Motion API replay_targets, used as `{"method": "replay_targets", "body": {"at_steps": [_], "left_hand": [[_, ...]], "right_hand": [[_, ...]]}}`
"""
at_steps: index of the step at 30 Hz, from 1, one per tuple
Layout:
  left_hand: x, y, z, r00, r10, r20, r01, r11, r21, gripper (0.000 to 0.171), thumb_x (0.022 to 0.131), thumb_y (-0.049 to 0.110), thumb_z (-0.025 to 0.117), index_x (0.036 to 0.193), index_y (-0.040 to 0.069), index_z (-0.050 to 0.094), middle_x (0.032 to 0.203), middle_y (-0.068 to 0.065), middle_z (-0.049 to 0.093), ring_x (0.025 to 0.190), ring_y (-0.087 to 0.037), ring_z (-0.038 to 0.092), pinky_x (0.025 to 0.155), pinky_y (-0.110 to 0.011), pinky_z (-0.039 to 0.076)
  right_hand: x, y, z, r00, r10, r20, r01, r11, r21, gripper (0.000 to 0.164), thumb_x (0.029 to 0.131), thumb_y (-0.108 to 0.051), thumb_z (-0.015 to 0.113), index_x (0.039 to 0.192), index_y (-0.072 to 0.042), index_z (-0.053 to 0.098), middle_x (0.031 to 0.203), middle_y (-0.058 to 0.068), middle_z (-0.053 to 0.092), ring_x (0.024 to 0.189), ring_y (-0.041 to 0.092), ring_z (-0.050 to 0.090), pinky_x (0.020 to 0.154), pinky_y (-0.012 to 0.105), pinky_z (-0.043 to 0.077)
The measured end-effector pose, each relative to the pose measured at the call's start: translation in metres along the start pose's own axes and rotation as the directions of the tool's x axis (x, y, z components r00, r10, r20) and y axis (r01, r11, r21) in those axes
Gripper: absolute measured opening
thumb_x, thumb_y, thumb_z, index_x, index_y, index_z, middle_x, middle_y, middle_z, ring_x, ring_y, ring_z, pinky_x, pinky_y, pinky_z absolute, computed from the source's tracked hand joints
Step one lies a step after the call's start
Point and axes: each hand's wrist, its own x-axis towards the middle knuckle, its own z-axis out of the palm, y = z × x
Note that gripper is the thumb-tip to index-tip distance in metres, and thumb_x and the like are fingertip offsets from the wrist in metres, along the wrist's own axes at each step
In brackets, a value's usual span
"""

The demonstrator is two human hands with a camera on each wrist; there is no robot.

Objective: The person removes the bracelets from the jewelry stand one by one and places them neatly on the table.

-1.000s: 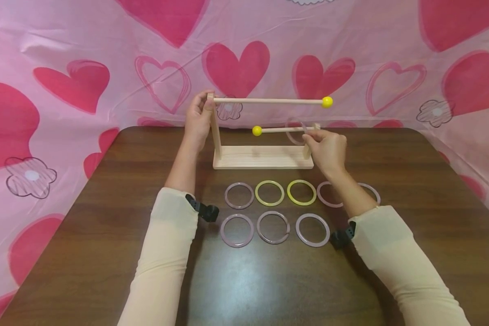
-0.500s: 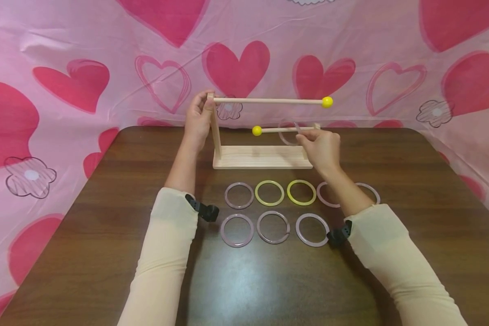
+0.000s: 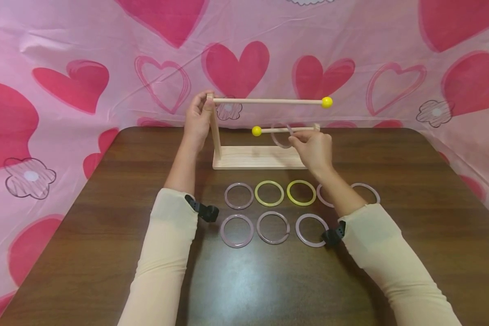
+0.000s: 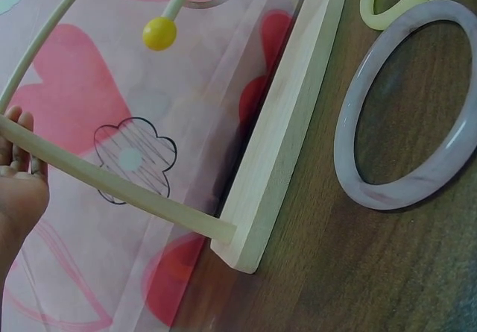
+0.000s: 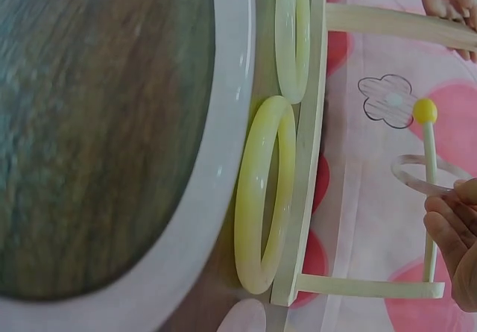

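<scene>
My left hand (image 3: 197, 120) grips the top of the left post of a pale wooden bangle stand (image 3: 256, 158), its thumb on the near side. From that post an upper rod (image 3: 269, 101) with a yellow ball tip points right. A shorter lower rod (image 3: 268, 130), also yellow-tipped, points left from the right post. Between thumb and fingers, my right hand (image 3: 318, 151) pinches a translucent pale lilac bangle (image 5: 406, 181). The bangle hangs around the lower rod, partway along it. In the head view the right hand hides most of the right post.
Two rows of bangles lie on the brown table before the stand. Two are yellow, including this yellow bangle (image 3: 301, 193); the others are lilac or whitish, like this lilac bangle (image 3: 237, 244). My right forearm covers part of the back row. A pink heart-print cloth (image 3: 244, 27) hangs behind.
My right hand has moved left along the lower rod, carrying the lilac bangle from near the right post toward the yellow ball tip. The left hand and stand have stayed put.
</scene>
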Motion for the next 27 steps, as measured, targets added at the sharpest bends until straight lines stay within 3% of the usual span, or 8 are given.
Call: {"method": "replay_targets", "body": {"at_steps": [6,15,27], "left_hand": [[0.0001,0.0010,0.0002,1.000,-0.008,-0.003,0.008,1.000,0.002,0.042,0.084,0.023,0.052,0.117,-0.004,0.051,0.089,0.007,0.059,0.099,-0.027,0.051,0.084,-0.024,0.041],[0.0000,0.0004,0.0000,1.000,-0.006,-0.006,0.006,1.000,0.002,0.040,0.086,0.020,0.052,0.117,-0.005,0.051,0.089,0.007,0.058,0.092,-0.014,0.052,0.084,-0.024,0.040],[0.0011,-0.0023,-0.0007,1.000,-0.004,-0.011,0.004,1.000,0.001,0.030,0.091,0.014,0.050,0.115,-0.003,0.052,0.087,0.005,0.057,0.095,-0.022,0.051,0.083,-0.023,0.039]], "right_hand": [[0.0004,-0.0014,0.0017,1.000,-0.005,0.007,0.005,1.000,-0.011,0.013,0.082,-0.014,0.071,0.086,-0.002,0.074,0.084,0.010,0.069,0.079,0.026,0.066,0.065,0.039,0.050],[-0.0012,-0.0048,0.0048,1.000,-0.019,0.016,0.020,1.000,-0.023,0.015,0.082,-0.016,0.070,0.086,-0.002,0.074,0.083,0.009,0.069,0.078,0.026,0.066,0.065,0.039,0.050],[-0.0029,-0.0076,0.0095,0.998,0.042,0.040,-0.042,0.999,0.019,0.015,0.082,-0.016,0.071,0.088,-0.002,0.074,0.084,0.010,0.070,0.078,0.023,0.066,0.065,0.038,0.050]]}}
